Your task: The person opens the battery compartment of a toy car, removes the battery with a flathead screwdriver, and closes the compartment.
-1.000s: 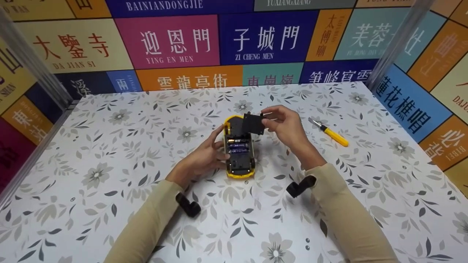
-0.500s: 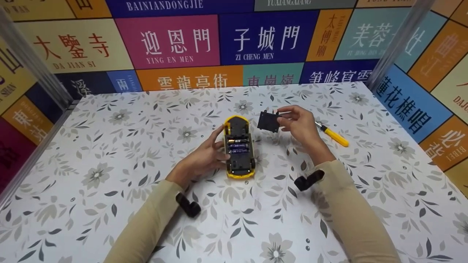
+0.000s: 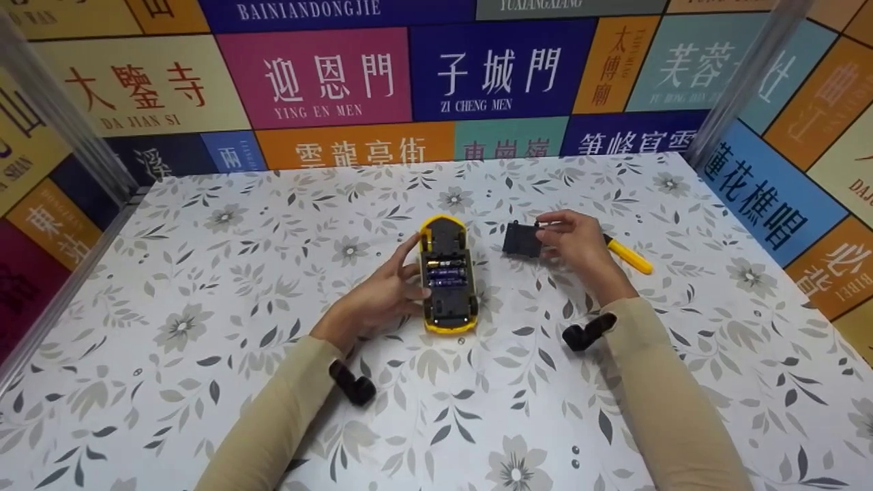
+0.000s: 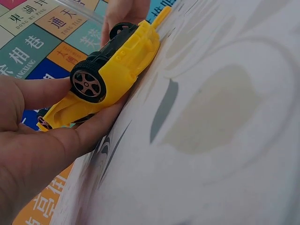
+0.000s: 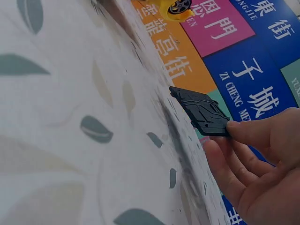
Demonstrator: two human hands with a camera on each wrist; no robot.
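Note:
A yellow toy car (image 3: 449,307) lies upside down on the table, its black underside facing up. Several purple batteries (image 3: 447,273) show in its uncovered compartment. My left hand (image 3: 378,293) holds the car from the left; in the left wrist view, thumb and fingers lie on either side of the yellow body (image 4: 117,75). Right of the car, my right hand (image 3: 580,242) pinches a flat black battery cover (image 3: 522,241) by its right edge. The right wrist view shows the cover's ribbed face (image 5: 201,112), tilted and close above the tabletop.
A screwdriver with a yellow handle (image 3: 629,256) lies right of my right hand, which hides its metal end. The floral-patterned table (image 3: 273,409) meets panels with large lettering (image 3: 327,75) at the back and sides.
My right hand has carried the battery cover rightward, away from over the car, and lowered it toward the table. The left hand and the car have stayed in place.

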